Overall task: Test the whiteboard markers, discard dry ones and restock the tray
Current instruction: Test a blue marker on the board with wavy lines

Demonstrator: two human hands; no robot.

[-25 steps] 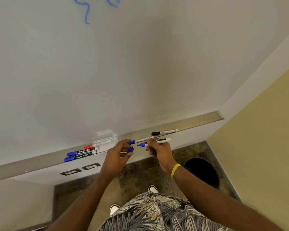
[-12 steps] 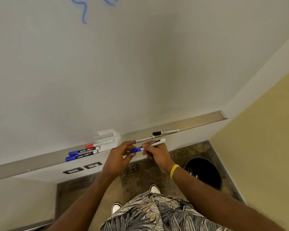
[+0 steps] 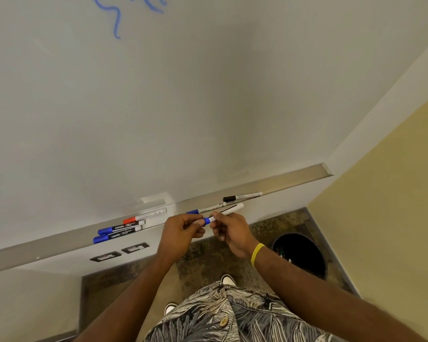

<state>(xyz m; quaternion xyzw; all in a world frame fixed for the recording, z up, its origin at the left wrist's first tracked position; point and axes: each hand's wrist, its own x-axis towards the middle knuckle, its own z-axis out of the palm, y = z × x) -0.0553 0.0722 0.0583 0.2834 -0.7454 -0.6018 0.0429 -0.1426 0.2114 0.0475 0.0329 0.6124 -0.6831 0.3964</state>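
Pinching the marker (image 3: 229, 211) by its barrel: right hand (image 3: 232, 234). Left hand (image 3: 181, 230) curls round the blue cap, just in front of the tray (image 3: 294, 180). Likely light, stiff, slick plastic; hold mid-barrel.

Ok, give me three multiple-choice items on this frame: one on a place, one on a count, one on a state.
1. Where on the floor is the bin?
A. At the person's left
B. At the person's right
C. Between the shoes

2. How many markers lie on the tray?
A. Five
B. Three
C. Seven

3. What grips the held marker?
A. Left hand only
B. Right hand only
C. Both hands

Answers:
1 B: the bin stands just beyond the right forearm.
2 A: the red-capped marker, two dark-barrelled blue markers, the slim blue-capped marker and the black-capped marker lie there.
3 C: the left hand grips its blue cap end, and the right hand pinches its barrel.
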